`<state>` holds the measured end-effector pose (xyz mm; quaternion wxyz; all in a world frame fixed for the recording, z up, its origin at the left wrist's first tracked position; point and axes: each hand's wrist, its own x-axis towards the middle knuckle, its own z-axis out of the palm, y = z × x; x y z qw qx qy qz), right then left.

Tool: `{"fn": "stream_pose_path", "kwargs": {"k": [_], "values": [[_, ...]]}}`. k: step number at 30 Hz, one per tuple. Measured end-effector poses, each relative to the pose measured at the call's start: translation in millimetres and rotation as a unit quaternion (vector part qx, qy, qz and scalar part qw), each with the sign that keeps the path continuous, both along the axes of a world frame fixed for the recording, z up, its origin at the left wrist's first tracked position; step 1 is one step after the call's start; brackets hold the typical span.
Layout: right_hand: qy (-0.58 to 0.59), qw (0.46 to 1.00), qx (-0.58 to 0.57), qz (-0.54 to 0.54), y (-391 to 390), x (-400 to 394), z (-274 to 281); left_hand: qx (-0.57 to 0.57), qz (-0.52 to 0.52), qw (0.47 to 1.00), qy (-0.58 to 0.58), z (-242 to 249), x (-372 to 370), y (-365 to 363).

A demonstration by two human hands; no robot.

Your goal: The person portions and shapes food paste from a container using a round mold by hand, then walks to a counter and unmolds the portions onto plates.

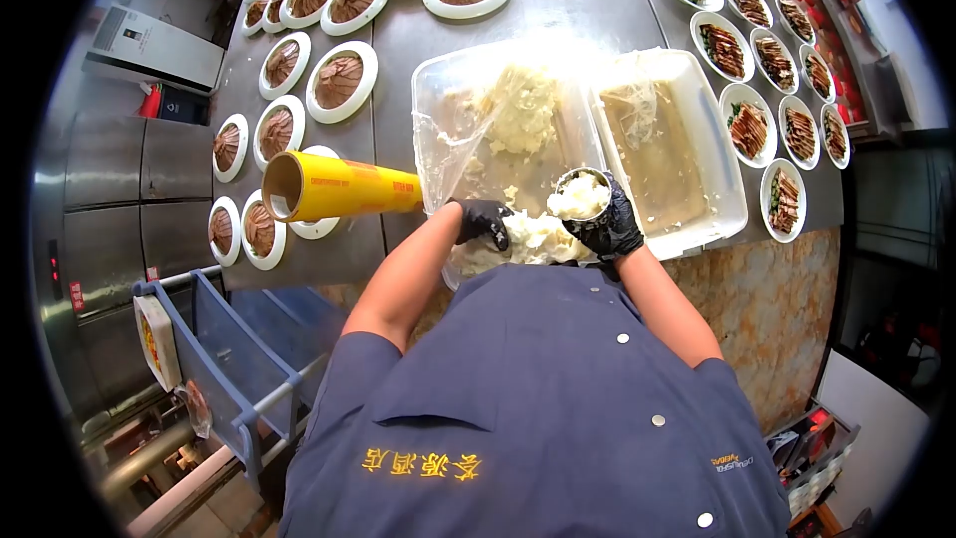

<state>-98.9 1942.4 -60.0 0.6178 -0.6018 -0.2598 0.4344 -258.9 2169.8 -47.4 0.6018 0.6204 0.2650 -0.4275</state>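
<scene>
My right hand (615, 224), in a black glove, is closed around a small round metal cup. White, lumpy mash (579, 197) fills the cup up to its rim. At the near edge of a clear plastic tub (426, 100), my black-gloved left hand (482, 223) points down beside more of the white mash (538, 238). Bits of mash stick to its fingers, whose tips I cannot make out. A larger pale yellow heap (520, 110) lies deeper in the tub, partly under a sheet of clear plastic film.
Right of the tub stands a second plastic tub (665, 154) with some residue. A yellow cardboard tube (344, 184) lies at the left. Plates of fanned brown slices (342, 80) cover the left and back; oval dishes (749, 128) line the right. A blue cart (214, 339) stands lower left.
</scene>
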Motion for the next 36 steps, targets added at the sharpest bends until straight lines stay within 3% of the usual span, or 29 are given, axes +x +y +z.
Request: {"fn": "stream_pose_path", "kwargs": {"k": [1,2,4,6,8,10,11,13,14,15,17,20,23,24,26,27,28,30,32,33,34,35,36], "values": [[0.012,1.000,-0.001,0.003,0.6,0.4,-0.5,0.013,-0.059,0.998,-0.029,-5.5,3.9,8.8],[0.025,1.000,-0.003,0.007,0.5,-0.1,-0.8,-0.002,0.030,0.998,-0.048,-0.7,-1.8,9.5],[0.292,0.955,0.045,-0.005,1.1,0.5,-1.3,-0.074,0.158,0.978,-0.112,8.3,-10.0,15.5],[0.386,0.920,0.069,-0.005,6.8,-1.6,-17.6,-0.071,0.168,0.971,-0.153,21.3,-8.1,28.9],[0.479,0.871,0.107,-0.012,13.1,-4.3,-19.9,0.052,0.244,0.939,-0.237,22.1,-13.0,25.0],[0.579,0.807,0.111,-0.040,23.9,-7.1,-9.1,-0.057,0.280,0.921,-0.263,53.5,0.0,12.0],[0.570,0.817,0.080,-0.048,29.0,-7.5,-11.7,-0.078,0.312,0.907,-0.272,49.5,7.4,0.8],[0.537,0.833,0.121,-0.053,49.0,-16.4,-18.0,0.211,0.161,0.885,-0.382,16.5,19.2,-31.1],[0.509,0.849,0.137,-0.049,61.0,-20.8,-27.1,0.491,-0.043,0.758,-0.428,-6.9,17.8,-50.5],[0.498,0.854,0.134,-0.066,67.1,-26.9,-15.7,0.450,-0.009,0.755,-0.476,-11.0,13.9,-62.0],[0.498,0.857,0.110,-0.078,67.3,-33.3,-23.6,0.226,0.053,0.870,-0.434,-16.5,3.1,-49.2],[0.539,0.835,0.090,-0.062,68.9,-32.7,-15.8,0.100,0.207,0.900,-0.370,49.3,0.3,-26.7],[0.581,0.808,0.094,-0.027,71.9,-25.1,21.9,0.141,0.404,0.802,-0.417,42.1,-1.8,-11.3],[0.585,0.804,0.104,-0.018,74.6,-24.4,22.4,0.191,0.394,0.781,-0.446,21.2,0.2,-4.0],[0.594,0.796,0.118,0.001,77.0,-26.5,18.7,0.101,0.453,0.771,-0.435,-2.4,8.4,-10.6],[0.591,0.792,0.150,0.022,78.4,-28.0,16.6,0.200,0.355,0.787,-0.464,5.1,7.6,-16.6],[0.589,0.796,0.139,0.019,81.9,-26.4,14.5,0.054,0.422,0.791,-0.440,-7.1,9.2,-18.8],[0.589,0.799,0.119,0.007,86.4,-26.8,8.9,0.310,0.281,0.739,-0.527,-7.2,16.4,-31.9],[0.319,0.927,0.170,0.102,89.0,-29.8,-8.3,0.508,0.157,0.654,-0.538,-1.6,22.3,-44.9],[0.148,0.966,0.177,0.118,89.7,-31.2,-5.6,0.469,0.194,0.692,-0.513,-25.0,21.7,-44.6],[0.398,0.889,0.210,0.088,89.1,-33.1,-6.2,0.472,0.215,0.693,-0.501,-35.0,23.7,-45.5],[0.350,0.913,0.192,0.083,89.3,-32.9,-6.6,0.475,0.237,0.692,-0.489,-44.7,25.7,-46.5],[0.302,0.934,0.173,0.080,89.4,-33.0,-10.3,0.521,0.245,0.656,-0.488,-36.0,28.7,-50.9]]}}
